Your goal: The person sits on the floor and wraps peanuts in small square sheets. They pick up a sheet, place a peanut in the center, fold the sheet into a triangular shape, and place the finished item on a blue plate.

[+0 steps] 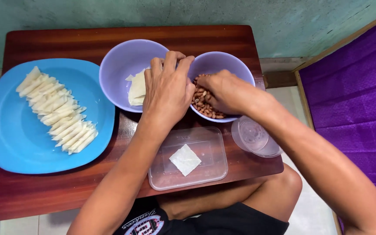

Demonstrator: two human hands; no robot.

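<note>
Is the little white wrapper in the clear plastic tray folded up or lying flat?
Lying flat. The square wrapper is spread open, single and unrolled, on the floor of the clear tray, with nothing on it.

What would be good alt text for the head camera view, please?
A person's right hand reaches into a lilac bowl of peanuts, the left hand beside it. Nearby: a second bowl of wrappers, a blue plate of rolled pieces, a clear container.

A bright blue plate (9, 130) bears pale cream rolls (57, 111), two lilac bowls (118, 65) hold whitish wrappers (136, 89) and seemingly reddish-brown peanuts (203, 104), on a dark red-brown counter (66, 191).
</note>
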